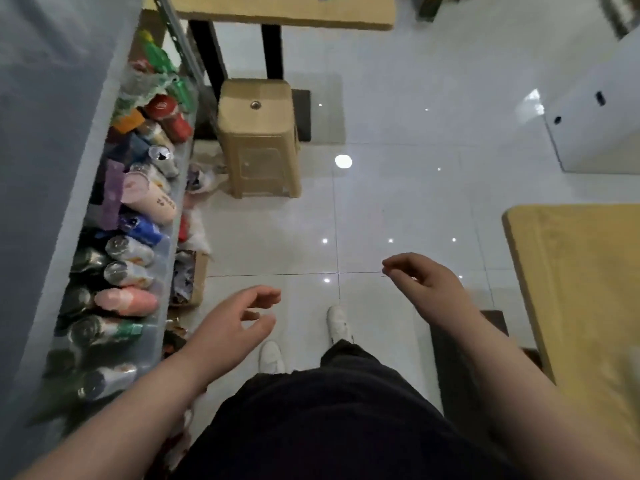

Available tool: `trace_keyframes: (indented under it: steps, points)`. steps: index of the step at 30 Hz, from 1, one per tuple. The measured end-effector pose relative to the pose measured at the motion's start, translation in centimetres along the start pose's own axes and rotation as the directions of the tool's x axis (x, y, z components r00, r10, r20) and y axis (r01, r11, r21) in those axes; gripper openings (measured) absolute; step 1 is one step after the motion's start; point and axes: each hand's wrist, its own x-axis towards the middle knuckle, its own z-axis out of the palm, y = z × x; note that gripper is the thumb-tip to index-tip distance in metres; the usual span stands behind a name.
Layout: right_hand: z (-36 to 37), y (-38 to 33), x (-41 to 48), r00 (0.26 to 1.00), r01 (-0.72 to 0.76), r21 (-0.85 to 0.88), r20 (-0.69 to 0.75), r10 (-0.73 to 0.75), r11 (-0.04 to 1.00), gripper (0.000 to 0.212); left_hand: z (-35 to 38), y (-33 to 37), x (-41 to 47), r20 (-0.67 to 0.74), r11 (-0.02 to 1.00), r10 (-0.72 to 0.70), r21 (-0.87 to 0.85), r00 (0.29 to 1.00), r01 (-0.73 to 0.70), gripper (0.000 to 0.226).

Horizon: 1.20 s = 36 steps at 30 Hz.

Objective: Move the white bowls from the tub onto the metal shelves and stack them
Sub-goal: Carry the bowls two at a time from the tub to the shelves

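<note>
I am holding my left hand and right hand out over the floor tiles, fingers loosely curled, gripping nothing. A shelf crowded with cans is lying just left. Where the white bowls are, I cannot tell.

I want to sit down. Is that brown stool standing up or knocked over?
Standing up. The stool has its flat seat on top and its legs down on the floor.
</note>
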Motion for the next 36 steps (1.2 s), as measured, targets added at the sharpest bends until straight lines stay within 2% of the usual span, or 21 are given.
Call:
trace_keyframes:
  steps: [4,8,13,17,23,29,33,36]
  points:
    - [0.4,4.2,-6.9,0.983,-0.097,0.112,-0.147,0.113,0.989,0.017,1.9,1.8,1.5,0.188,0.983,0.114,0.120,0.975,-0.138,0.032]
    - [0.6,9.4,-14.5,0.922,-0.190,0.253,-0.288,0.261,0.949,0.018,6.3,6.2,2.5,0.323,0.948,0.220,0.151,0.921,-0.279,0.031]
    - [0.4,15.4,-23.0,0.833,-0.273,0.364,-0.373,0.408,0.890,0.016,13.8,12.3,2.0,0.466,0.914,0.282,0.134,0.839,-0.382,0.030]
    - [-1.3,19.5,-28.4,0.788,-0.300,0.442,-0.384,0.480,0.846,0.015,20.8,16.5,0.5,0.539,0.899,0.302,0.114,0.786,-0.423,0.032]
    - [-5.4,25.8,-34.1,0.708,-0.299,0.495,-0.459,0.537,0.816,0.014,31.3,20.2,-1.8,0.634,0.860,0.327,0.108,0.701,-0.498,0.031]
    - [-11.2,30.2,-36.4,0.561,-0.231,0.579,-0.578,0.593,0.782,0.015,37.5,23.1,-2.7,0.737,0.824,0.296,0.125,0.607,-0.553,0.032]
    - [-14.8,32.8,-36.0,0.467,-0.211,0.617,-0.617,0.633,0.758,0.015,40.8,25.5,-0.8,0.766,0.835,0.274,0.110,0.581,-0.540,0.035]
    - [-17.7,34.2,-35.4,0.392,-0.203,0.638,-0.642,0.659,0.743,0.015,44.3,28.2,1.5,0.810,0.827,0.279,0.070,0.515,-0.558,0.036]
